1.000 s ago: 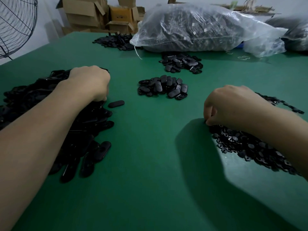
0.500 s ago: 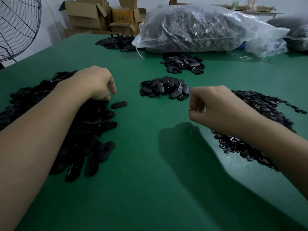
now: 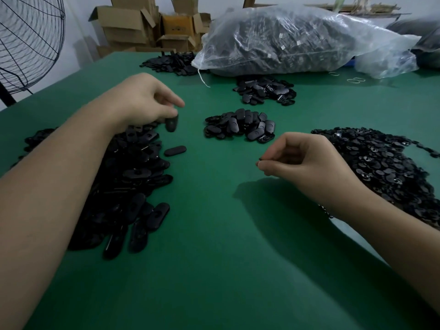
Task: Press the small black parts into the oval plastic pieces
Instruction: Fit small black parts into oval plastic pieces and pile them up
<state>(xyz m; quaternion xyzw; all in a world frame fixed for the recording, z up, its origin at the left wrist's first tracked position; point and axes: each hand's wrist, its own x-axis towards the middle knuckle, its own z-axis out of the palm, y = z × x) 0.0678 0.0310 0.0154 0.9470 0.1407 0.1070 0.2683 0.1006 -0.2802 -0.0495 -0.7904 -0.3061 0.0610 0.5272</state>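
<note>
My left hand (image 3: 145,101) holds one black oval plastic piece (image 3: 172,123) by its end, lifted just above the big heap of oval pieces (image 3: 133,177) on the left of the green table (image 3: 214,258). My right hand (image 3: 302,160) hovers over the table's middle and pinches a small black part (image 3: 260,159) between thumb and fingertips. A wide heap of small black parts (image 3: 381,163) lies to the right of that hand. One loose oval piece (image 3: 175,150) lies beside the left heap.
A small pile of oval pieces (image 3: 240,126) sits centre, another pile (image 3: 264,89) behind it, a third (image 3: 171,63) far back. A large clear bag of parts (image 3: 297,39) lies across the rear. Cardboard boxes (image 3: 133,27) and a fan (image 3: 26,44) stand beyond the table.
My left hand has lifted out of the left heap holding an oval piece. My right hand has left the small-parts heap and moved left toward the centre, pinching a part.
</note>
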